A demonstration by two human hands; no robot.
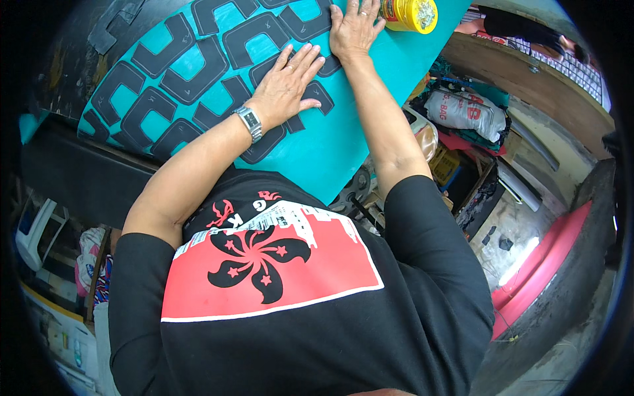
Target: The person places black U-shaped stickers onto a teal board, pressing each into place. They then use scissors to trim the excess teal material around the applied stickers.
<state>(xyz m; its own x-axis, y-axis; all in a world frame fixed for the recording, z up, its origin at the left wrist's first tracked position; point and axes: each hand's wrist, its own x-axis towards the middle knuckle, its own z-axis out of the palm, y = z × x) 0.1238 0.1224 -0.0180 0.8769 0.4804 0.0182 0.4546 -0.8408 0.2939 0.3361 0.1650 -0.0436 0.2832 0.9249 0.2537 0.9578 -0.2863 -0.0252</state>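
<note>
"What have you got under your palms?"

"Dark grey U-shaped pieces (pixel 212 63), laid out on a teal sheet (pixel 330 158). They crowd together from the sheet's left corner across to its middle, and teal shows in the gaps and along the right edge."

"And your hands?"

"Both flat and gripping nothing that I can see. My left hand (pixel 284 86), with a wristwatch (pixel 251 123) at its wrist, lies over several pieces, fingers a little parted, thumb out wide toward the right edge. My right hand (pixel 355 30) reaches further toward the far edge, fingers spread, its outer side against the pieces there."

"What's that by your right fingers?"

"A yellow jar (pixel 415 14), just beside them, near the sheet's right edge. I can't tell whether they touch."

"So which step is this?"

"I'd judge I'm pressing or steadying the pieces against the sheet. Whether they're stuck down or loose doesn't show."

"What would the next move call for?"

"Even pressure, I'd say, then palms lifted straight up, so no piece drags out of line, and some care with the right elbow and fingers around that jar."
</note>
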